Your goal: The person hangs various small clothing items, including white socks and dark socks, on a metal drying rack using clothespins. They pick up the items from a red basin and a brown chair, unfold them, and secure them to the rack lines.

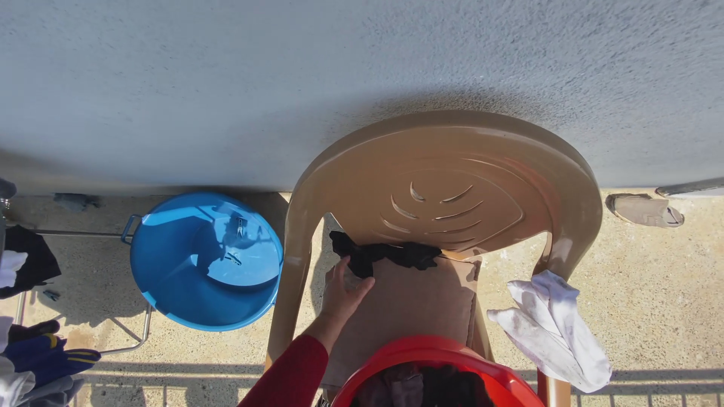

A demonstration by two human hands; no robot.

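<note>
My left hand (343, 292), in a red sleeve, reaches over the seat of a tan plastic chair (452, 181) and grips one end of a small black cloth (392, 254). The cloth lies along the back of the seat on a brown cushion (422, 301). Below the hand, a red basin (430, 358) with dark clothes in it stands on the front of the seat. A white cloth (550, 324) hangs over the chair's right armrest. My right hand is out of sight.
A blue basin (204, 260) with a few clothes pegs sits on the concrete floor left of the chair. Clothes hang on a wire drying rack (30, 332) at the far left. A sandal (645, 211) lies by the grey wall (302, 75) at right.
</note>
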